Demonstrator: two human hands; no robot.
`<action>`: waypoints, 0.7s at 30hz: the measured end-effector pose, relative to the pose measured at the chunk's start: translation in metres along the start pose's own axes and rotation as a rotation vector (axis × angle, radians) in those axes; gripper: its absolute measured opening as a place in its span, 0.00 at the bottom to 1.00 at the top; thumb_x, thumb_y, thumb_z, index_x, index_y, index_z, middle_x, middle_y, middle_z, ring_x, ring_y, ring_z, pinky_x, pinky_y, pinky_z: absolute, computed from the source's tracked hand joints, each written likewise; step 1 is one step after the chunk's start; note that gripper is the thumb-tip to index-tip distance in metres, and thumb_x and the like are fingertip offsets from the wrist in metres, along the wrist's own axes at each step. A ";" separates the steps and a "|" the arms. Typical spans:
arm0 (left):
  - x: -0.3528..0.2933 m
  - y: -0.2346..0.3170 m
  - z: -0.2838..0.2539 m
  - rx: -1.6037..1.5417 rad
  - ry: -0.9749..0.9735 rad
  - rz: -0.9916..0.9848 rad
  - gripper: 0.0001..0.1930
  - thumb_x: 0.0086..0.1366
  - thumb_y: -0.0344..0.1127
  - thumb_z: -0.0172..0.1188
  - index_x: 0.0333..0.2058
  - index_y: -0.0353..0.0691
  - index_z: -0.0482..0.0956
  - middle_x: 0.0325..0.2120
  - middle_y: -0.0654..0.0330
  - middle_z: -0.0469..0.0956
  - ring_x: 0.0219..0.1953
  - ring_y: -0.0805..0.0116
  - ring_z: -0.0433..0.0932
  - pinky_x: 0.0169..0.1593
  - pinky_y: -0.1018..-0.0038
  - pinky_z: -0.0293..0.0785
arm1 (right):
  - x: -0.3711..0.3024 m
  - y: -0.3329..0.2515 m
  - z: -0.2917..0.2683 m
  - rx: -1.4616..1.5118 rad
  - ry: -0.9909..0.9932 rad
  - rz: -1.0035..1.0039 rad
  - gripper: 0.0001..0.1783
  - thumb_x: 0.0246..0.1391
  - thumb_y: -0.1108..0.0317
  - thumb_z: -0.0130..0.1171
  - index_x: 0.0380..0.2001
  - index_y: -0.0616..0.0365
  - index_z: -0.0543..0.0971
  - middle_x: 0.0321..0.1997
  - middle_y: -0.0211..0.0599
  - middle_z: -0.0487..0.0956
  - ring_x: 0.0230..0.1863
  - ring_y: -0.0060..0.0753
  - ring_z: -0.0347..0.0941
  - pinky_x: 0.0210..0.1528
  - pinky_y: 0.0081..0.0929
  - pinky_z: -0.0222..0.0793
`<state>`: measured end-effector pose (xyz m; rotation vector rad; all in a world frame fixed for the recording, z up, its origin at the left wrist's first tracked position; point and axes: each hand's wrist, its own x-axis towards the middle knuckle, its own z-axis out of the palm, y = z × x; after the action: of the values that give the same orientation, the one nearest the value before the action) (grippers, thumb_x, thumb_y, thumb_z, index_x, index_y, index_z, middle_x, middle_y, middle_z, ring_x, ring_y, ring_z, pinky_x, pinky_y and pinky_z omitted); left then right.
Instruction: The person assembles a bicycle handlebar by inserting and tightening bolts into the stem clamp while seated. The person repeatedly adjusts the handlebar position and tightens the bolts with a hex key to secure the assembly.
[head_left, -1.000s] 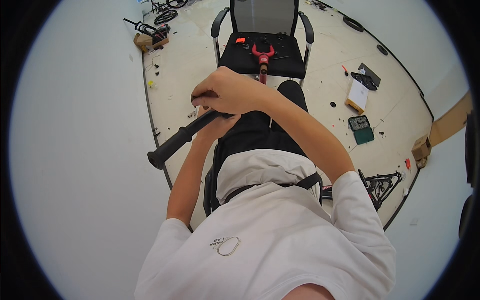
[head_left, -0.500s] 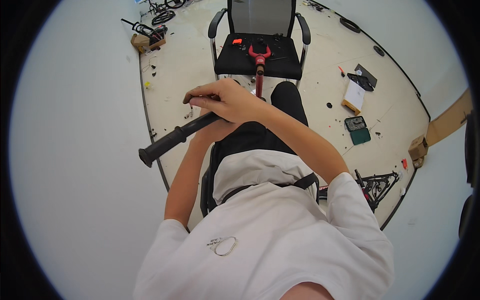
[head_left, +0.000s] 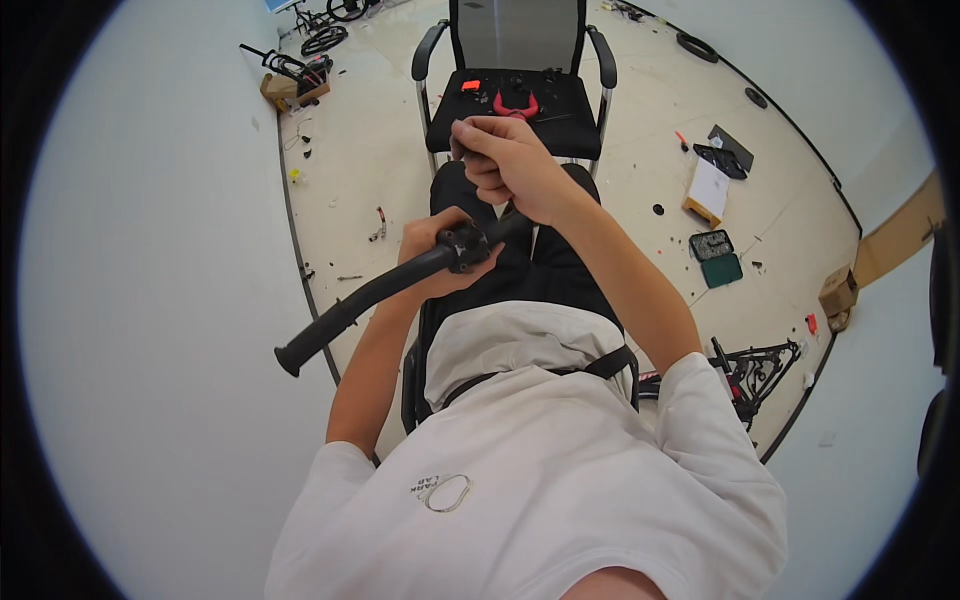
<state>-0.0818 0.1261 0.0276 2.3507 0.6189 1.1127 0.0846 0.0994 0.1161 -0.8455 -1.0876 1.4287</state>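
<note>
A black bicycle handlebar point(head_left: 385, 292) slants across my lap, its grip end at the lower left. Around the middle of the bar, by the black stem clamp point(head_left: 463, 247), my left hand point(head_left: 425, 245) is closed. Above the clamp is my right hand point(head_left: 512, 168), its fingers pinched together; a small dark thing shows at the fingertips, too hidden to name. The bar's far part runs on beneath the right wrist, partly hidden. Behind the right hand, a red fork point(head_left: 517, 103) rests by the chair seat, mostly covered by the hand.
Facing me is a black office chair point(head_left: 555, 135) with small parts on its seat. On the floor at right lie a green case point(head_left: 720, 268), a white-topped box point(head_left: 706, 190) and a black bike frame point(head_left: 765, 375). A box of bike parts point(head_left: 300, 85) stands at far left.
My right hand has lifted and moved right, away from the left hand, uncovering the stem clamp. The handlebar has turned, its grip end now lower.
</note>
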 end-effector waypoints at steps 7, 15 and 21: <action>0.005 0.007 -0.009 0.197 0.041 0.156 0.16 0.43 0.39 0.74 0.24 0.41 0.76 0.14 0.62 0.75 0.16 0.66 0.76 0.25 0.75 0.73 | -0.002 0.002 0.018 0.007 -0.025 -0.195 0.16 0.66 0.61 0.49 0.28 0.61 0.71 0.14 0.17 0.55 0.13 0.11 0.44 0.14 0.18 0.40; 0.004 0.006 -0.007 0.256 0.054 0.176 0.16 0.42 0.38 0.74 0.24 0.41 0.76 0.15 0.61 0.75 0.17 0.62 0.77 0.24 0.72 0.72 | -0.007 0.007 0.020 -0.067 0.051 -0.256 0.15 0.66 0.61 0.51 0.29 0.62 0.73 0.13 0.17 0.57 0.13 0.10 0.46 0.14 0.17 0.42; 0.003 0.010 -0.014 0.438 0.041 0.174 0.15 0.42 0.38 0.73 0.24 0.40 0.75 0.16 0.59 0.75 0.18 0.59 0.75 0.24 0.68 0.71 | -0.009 0.019 0.025 -0.055 0.231 -0.409 0.14 0.66 0.62 0.51 0.28 0.60 0.72 0.14 0.17 0.56 0.13 0.09 0.45 0.13 0.17 0.37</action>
<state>-0.0889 0.1226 0.0428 2.8043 0.7468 1.2004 0.0564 0.0868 0.1054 -0.7532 -1.0533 0.9410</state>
